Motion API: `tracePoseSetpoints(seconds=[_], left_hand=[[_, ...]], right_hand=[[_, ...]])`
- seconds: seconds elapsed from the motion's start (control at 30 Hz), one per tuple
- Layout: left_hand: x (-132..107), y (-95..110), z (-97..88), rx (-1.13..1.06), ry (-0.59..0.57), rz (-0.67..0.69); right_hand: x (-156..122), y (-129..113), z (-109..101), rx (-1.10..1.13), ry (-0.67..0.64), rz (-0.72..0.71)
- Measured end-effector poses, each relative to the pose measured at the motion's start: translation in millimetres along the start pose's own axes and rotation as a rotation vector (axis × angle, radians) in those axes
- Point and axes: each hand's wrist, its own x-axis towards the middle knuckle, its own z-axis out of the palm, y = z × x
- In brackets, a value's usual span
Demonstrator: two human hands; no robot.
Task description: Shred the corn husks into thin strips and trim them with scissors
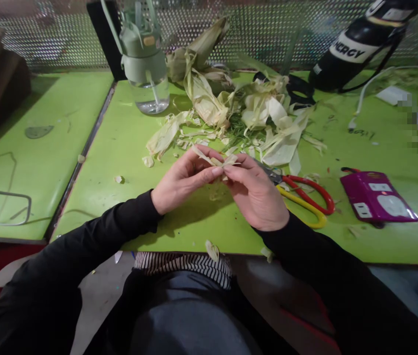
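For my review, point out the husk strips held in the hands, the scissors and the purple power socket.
Husk strips (230, 160): head view, on the pale right-hand end.
Scissors (329, 199): head view, on the red handle loop.
Purple power socket (371, 197): head view, on the purple casing.

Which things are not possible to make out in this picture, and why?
In the head view:
Pale husk piece: the fingers of the left hand and right hand cover part of it.
Scissors: the right hand hides the blade tips.
Black bottle: the top edge cuts it off.
Dark marks: too small to read.
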Motion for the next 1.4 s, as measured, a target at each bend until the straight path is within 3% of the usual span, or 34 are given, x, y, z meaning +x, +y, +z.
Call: tracePoseSetpoints(seconds=[0.1, 0.33, 0.5, 0.6, 0.7, 0.83, 1.0, 1.13, 1.27, 1.4], left_hand=[[-1, 1, -2.2, -0.024, -0.034, -0.060], [-4, 2, -6.1, 0.021, 0.010, -0.141], [-3, 8, -13.8, -0.003, -0.116, -0.251], [-4, 12, -17.6, -0.046, -0.194, -0.335], [-4, 15, -19.6, -0.061, -0.224, -0.388], [-1, 17, -20.6, -0.050, -0.230, -0.395], [0, 15, -21.3, -0.052, -0.221, -0.380], [-1, 16, -20.5, -0.040, -0.176, -0.425], [-5, 20, -18.3, -0.032, -0.219, -0.561], [-5, 23, -17.5, 0.092, -0.210, -0.451]], right_hand=[[0, -1, -3, -0.056, -0.042, -0.007], [1, 5, -11, -0.175, -0.069, -0.084], [3, -10, -17, -0.413, -0.185, -0.174], [6, -25, -20, -0.642, -0.356, -0.304], [6, -35, -24, -0.941, -0.447, -0.580], [-1, -38, -24, -1.282, -0.424, -0.916], [-12, -34, -21, -1.576, -0.353, -1.102], [-10, -28, -21, -1.716, -0.306, -1.182], [-5, -20, -22, -1.711, -0.256, -1.163], [-5, -17, -22, -1.691, -0.229, -1.156]])
